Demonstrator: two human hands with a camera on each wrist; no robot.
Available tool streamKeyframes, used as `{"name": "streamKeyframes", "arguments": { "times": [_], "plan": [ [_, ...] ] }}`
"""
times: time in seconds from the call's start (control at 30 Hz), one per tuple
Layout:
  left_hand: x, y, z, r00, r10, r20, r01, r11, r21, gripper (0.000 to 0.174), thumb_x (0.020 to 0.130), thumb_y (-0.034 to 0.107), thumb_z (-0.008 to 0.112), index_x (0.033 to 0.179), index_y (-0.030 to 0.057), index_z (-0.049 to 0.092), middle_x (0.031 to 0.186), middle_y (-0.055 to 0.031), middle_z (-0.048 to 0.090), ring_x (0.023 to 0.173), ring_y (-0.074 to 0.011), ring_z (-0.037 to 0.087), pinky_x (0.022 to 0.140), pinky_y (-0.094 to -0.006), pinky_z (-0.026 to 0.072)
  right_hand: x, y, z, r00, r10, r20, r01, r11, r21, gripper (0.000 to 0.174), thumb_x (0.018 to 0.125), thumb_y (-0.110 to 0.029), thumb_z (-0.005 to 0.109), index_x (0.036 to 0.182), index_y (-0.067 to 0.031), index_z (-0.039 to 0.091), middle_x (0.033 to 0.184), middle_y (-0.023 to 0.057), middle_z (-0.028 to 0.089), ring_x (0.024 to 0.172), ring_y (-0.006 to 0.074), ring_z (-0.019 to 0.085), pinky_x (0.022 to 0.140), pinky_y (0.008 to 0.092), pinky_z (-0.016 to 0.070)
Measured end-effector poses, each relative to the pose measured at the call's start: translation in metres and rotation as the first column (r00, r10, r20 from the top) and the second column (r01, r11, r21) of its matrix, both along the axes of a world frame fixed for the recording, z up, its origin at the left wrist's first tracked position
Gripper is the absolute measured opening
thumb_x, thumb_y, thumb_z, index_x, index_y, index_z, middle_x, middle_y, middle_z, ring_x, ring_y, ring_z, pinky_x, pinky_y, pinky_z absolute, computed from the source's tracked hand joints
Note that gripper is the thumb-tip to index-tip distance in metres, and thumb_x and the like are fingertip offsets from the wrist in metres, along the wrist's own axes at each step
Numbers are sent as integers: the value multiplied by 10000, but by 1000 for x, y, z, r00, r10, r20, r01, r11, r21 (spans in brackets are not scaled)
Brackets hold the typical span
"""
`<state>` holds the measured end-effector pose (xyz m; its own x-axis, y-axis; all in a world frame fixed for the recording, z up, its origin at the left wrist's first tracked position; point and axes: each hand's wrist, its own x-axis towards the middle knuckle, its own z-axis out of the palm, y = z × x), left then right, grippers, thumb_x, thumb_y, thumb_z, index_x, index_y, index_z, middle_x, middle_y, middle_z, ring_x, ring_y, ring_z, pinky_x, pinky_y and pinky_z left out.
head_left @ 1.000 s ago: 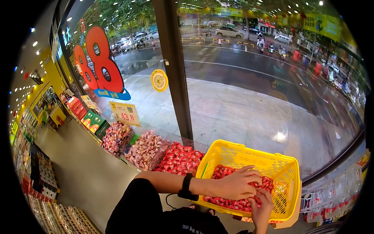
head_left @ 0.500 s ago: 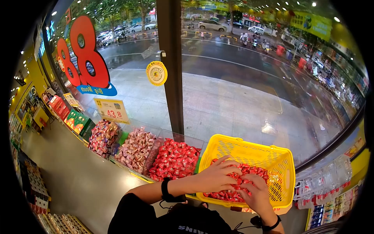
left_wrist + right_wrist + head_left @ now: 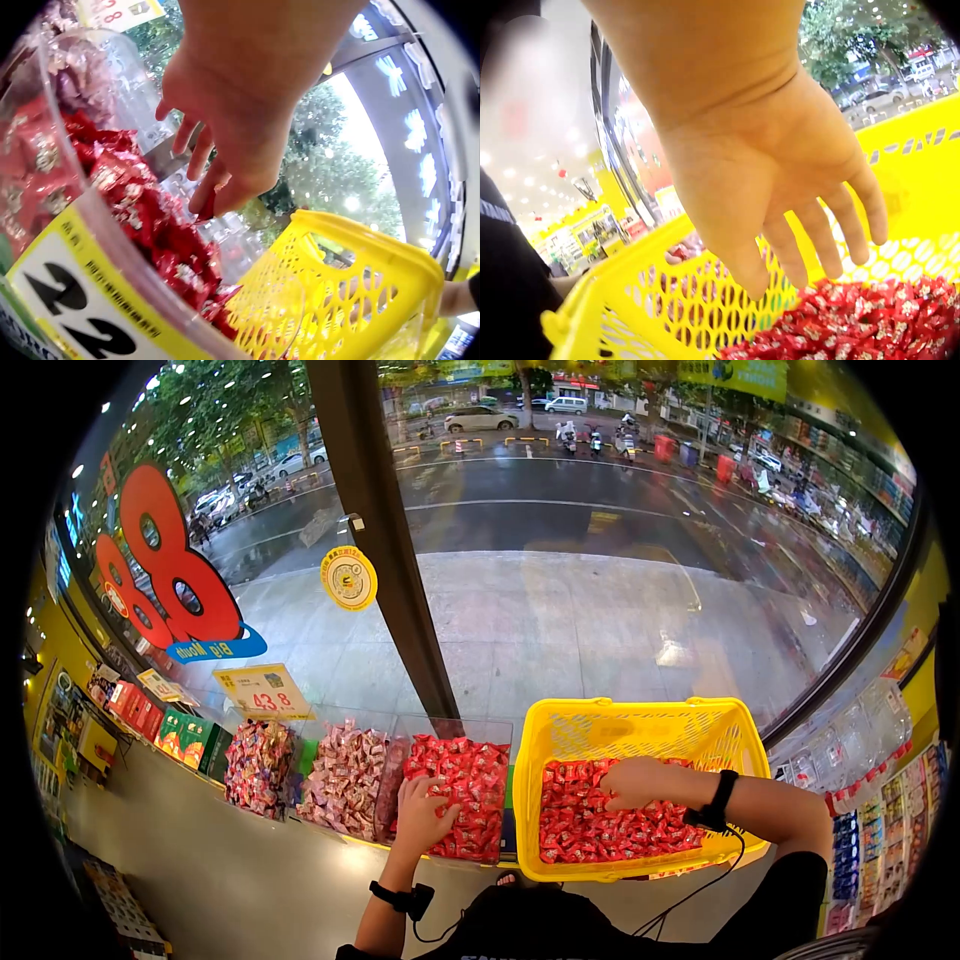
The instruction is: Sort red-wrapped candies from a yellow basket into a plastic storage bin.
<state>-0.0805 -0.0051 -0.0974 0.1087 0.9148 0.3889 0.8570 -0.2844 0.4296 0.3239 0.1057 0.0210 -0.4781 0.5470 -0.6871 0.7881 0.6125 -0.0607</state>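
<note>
My left hand (image 3: 422,818) is over the clear bin of red wrapped candies (image 3: 470,790). In the left wrist view a bit of red wrapper (image 3: 206,207) shows between thumb and forefinger, so the hand (image 3: 232,135) pinches a red candy, mostly hidden by the fingers. My right hand (image 3: 638,782) reaches into the yellow basket (image 3: 640,708), above the red candies (image 3: 590,825) spread over its bottom. Seen from the right wrist, that hand (image 3: 780,172) has its fingers extended and parted, fingertips close over the candies, with nothing held.
Left of the red candies are bins of pink candies (image 3: 345,775) and mixed-colour candies (image 3: 258,768), with a price sign (image 3: 263,690) behind. A glass window with a dark frame post (image 3: 390,550) stands beyond. Shelves of packets (image 3: 880,840) are at the right.
Both hands were together over the basket's candies. The left hand has moved left to the red candy bin, while the right has stayed over the basket. The head view has shifted.
</note>
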Motion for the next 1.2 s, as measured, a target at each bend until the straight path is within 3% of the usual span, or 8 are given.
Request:
{"name": "streamKeyframes", "arguments": {
  "times": [0.17, 0.27, 0.3, 0.43, 0.73, 0.87, 0.97, 1.2],
  "plan": [
    [4, 0, -44, 999, 49, -24, -50, 997, -57, 242, 832, 320, 836, 815, 84, 784, 1230, -78, 690, 1274, -334, 559, 1162, -551, 363, -2, 7, -113, 991, 25, -132, -12, 995, 95, 536, 937, -446, 775, 1344, -106, 696, 1553, 278, 447, 1426, 514, 429, 1058, 673, 468],
    [10, 1, -27, 994, 89, -66, -89, 996, 4, 250, 843, 344, 847, 820, 103, 784, 1213, -74, 688, 1259, -339, 572, 1140, -543, 382, 5, 6, -159, 988, 112, -106, -94, 982, 162, 542, 938, -381, 789, 1388, -101, 676, 1635, 270, 344, 1503, 525, 301, 1122, 719, 401],
    [13, 2, -16, 992, 101, -81, -98, 994, 44, 235, 842, 332, 849, 832, 106, 785, 1203, -74, 688, 1237, -338, 582, 1119, -528, 399, 5, 1, -161, 989, 48, -142, -27, 989, 149, 372, 951, -310, 777, 1249, -90, 740, 1657, 270, 314, 1529, 505, 266, 1154, 708, 387],
    [16, 10, -2, 991, 131, -17, -128, 987, 96, 203, 835, 307, 857, 895, 125, 789, 1221, -77, 681, 1274, -345, 575, 1147, -541, 386, 1, -3, -169, 993, 23, -116, -7, 990, 140, 163, 951, -165, 742, 1035, -26, 763, 1644, 274, 326, 1513, 477, 301, 1187, 662, 390],
    [64, 27, 73, 998, -7, 62, -9, 970, 244, 246, 811, 217, 877, 1023, 134, 785, 1278, -92, 661, 1313, -360, 559, 1141, -538, 412, -5, 4, -117, 950, 17, -311, 8, 997, 78, 146, 923, -195, 747, 1011, -84, 781, 1421, 196, 558, 1338, 444, 510, 1081, 593, 466],
    [96, 18, 116, 980, -164, 113, 138, 968, 208, 326, 797, 192, 883, 1103, 135, 787, 1355, -111, 632, 1365, -386, 534, 1173, -554, 402, -21, -2, -29, 730, 43, -683, 25, 996, 89, 128, 879, -155, 778, 981, -89, 738, 1371, 160, 588, 1282, 406, 566, 1069, 538, 475],
    [112, 12, 118, 956, -257, 139, 238, 961, 139, 495, 730, 304, 956, 1163, 142, 780, 1418, -114, 603, 1414, -407, 488, 1184, -562, 386, -32, -26, 20, 374, 157, -914, 157, 961, 229, 113, 877, -118, 785, 936, -83, 695, 1389, 158, 575, 1305, 399, 553, 1093, 517, 465],
    [133, 15, 102, 917, -365, 159, 331, 920, 208, 271, 780, 246, 924, 994, 123, 812, 1364, -99, 630, 1363, -387, 539, 1180, -584, 384, -49, -50, 34, 140, 224, -964, 127, 962, 242, 138, 922, -159, 797, 1021, -85, 738, 1459, 144, 549, 1377, 389, 520, 1141, 481, 440]
  ]
}}
